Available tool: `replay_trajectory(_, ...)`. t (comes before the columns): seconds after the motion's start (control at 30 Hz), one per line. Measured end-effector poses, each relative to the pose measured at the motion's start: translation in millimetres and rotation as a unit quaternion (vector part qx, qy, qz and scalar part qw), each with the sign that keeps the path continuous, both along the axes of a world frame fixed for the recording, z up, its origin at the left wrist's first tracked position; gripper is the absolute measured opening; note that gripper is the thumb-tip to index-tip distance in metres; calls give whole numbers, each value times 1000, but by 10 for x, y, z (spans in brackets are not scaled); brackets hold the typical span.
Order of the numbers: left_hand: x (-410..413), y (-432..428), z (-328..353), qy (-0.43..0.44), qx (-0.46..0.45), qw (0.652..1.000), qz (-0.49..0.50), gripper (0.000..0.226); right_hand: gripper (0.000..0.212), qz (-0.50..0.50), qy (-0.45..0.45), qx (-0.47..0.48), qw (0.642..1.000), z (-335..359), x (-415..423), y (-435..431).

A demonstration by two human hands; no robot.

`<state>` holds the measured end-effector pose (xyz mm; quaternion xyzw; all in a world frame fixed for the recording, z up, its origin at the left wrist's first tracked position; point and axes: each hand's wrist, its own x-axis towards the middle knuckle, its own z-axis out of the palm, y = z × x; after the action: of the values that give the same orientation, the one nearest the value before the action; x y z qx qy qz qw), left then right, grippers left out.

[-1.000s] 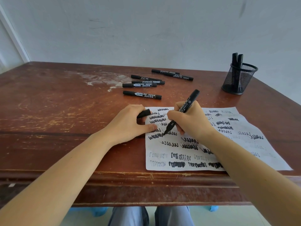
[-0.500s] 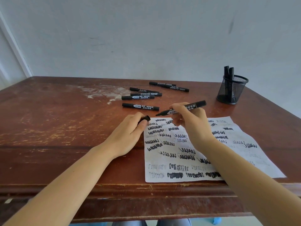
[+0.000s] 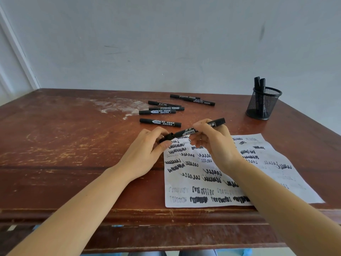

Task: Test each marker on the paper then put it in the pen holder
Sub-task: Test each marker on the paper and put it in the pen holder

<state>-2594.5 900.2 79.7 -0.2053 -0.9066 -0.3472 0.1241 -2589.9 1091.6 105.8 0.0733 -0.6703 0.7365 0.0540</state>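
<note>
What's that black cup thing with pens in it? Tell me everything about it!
The pen holder is a round black cup of wire mesh you can see through. It stands upright, open at the top, at the far right of the table. Two black markers stand inside, poking above the rim.

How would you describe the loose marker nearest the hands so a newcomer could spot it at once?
On the worn wooden table, look beyond the scribbled paper to the loose black markers. The nearest marker lies just past the left hand. Unlike the other five, bunched farther back, it lies alone with bare wood around it.
</note>
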Motion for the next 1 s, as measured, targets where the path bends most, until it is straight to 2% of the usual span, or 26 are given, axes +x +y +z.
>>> replay_trajectory(0.13,-4,-14,5,39,14,999,11,15,11,-10,1,23,1000,-18,-13,37)
replay_trajectory(0.3,-4,-23,18,73,60,995,33,20,7,2,-31,-14,999,-4,-35,77)
replay_trajectory(0.57,2,-42,32,67,125,989,35,18,8,26,-65,-58,996,-11,-68,135)
replay_trajectory(0.7,20,-40,58,65,103,992,9,22,9,39,-69,-65,995,-27,-69,133)
replay_trajectory(0.83,25,-43,67,68,66,995,9,15,9,43,-56,-59,996,-24,-69,132)
replay_trajectory(1.0,28,-20,67,62,42,997,8,34,11,28,-31,-25,999,-4,-49,129)
